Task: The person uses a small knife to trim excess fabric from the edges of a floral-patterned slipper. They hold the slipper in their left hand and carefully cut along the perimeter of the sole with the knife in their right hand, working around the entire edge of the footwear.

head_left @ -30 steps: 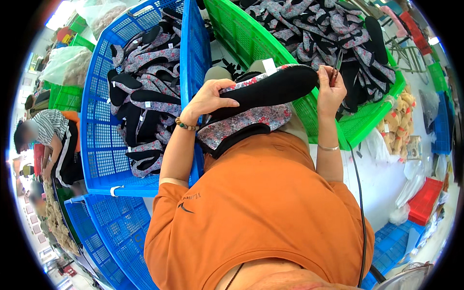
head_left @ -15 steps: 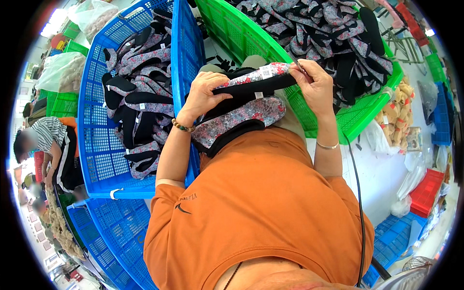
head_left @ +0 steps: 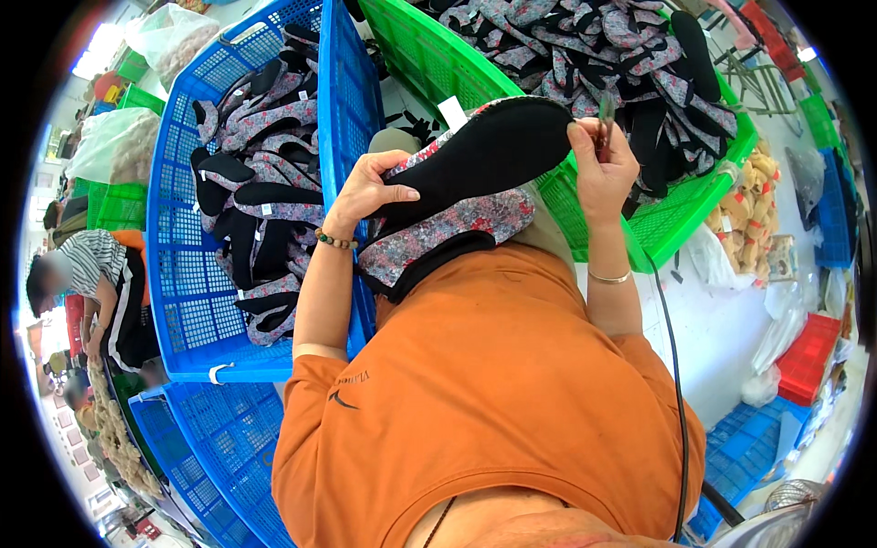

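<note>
A fabric slipper (head_left: 498, 146) with a black sole, floral upper and white tag is stretched between my hands, sole facing up. My left hand (head_left: 373, 187) grips one end, its thumb lying over the black sole. At the other end, my right hand (head_left: 605, 173) pinches the edge between thumb and finger. A thin metal tool, apparently thread snips (head_left: 606, 117), sticks up from the right hand's fingers; most of it is hidden. Against my lap, under the held piece, rests another floral slipper (head_left: 457, 228) with black trim.
A blue crate (head_left: 187, 324) of slippers stands at my left, and a green crate (head_left: 681, 224) heaped with more stands ahead right. A black cord (head_left: 671, 338) hangs down my right side. Another person (head_left: 96, 274) bends at far left. Red bin (head_left: 808, 359) at far right.
The held slipper has turned from edge-on to show its broad black sole. My right hand has shifted slightly right, and the snips now point upward.
</note>
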The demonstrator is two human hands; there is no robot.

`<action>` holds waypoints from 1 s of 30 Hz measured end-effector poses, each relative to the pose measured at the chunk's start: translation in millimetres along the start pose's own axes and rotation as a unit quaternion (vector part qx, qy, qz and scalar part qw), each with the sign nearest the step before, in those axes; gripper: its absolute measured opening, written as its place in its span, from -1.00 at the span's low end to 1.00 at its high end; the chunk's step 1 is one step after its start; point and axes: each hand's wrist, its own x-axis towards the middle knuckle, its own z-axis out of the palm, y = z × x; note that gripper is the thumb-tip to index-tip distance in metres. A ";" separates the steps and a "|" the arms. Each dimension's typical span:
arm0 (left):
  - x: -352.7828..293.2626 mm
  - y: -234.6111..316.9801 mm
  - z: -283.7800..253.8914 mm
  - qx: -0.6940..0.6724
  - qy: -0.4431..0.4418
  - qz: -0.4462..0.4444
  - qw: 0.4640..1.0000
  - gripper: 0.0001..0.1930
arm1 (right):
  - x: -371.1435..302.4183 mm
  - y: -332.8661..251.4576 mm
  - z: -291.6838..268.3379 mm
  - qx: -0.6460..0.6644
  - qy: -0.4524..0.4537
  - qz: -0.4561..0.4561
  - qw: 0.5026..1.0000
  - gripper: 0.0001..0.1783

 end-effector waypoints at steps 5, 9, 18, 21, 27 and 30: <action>-2.6 -7.0 -1.2 -0.161 0.026 -0.052 0.985 -0.66 | 7.7 3.0 0.6 0.049 0.075 0.040 0.995 -0.81; -4.2 -10.4 -4.4 -0.231 0.027 -0.053 0.971 -0.65 | 1.9 3.0 3.9 0.097 0.008 0.116 0.989 -0.79; -2.4 -11.4 -0.6 -0.278 0.009 -0.077 0.957 -0.65 | 7.3 0.8 22.3 0.088 -0.086 0.086 0.989 -0.80; -2.3 -14.9 -2.6 -0.322 0.001 -0.084 0.943 -0.63 | 6.5 3.9 15.4 0.222 -0.049 0.152 0.962 -0.82; -2.7 -19.8 -2.7 -0.346 -0.010 -0.090 0.934 -0.57 | -1.7 2.8 19.2 0.147 -0.051 0.069 0.985 -0.83; -4.3 -17.3 1.1 -0.348 -0.004 -0.101 0.932 -0.57 | -2.6 -1.2 16.7 -0.050 -0.136 0.013 0.989 -0.84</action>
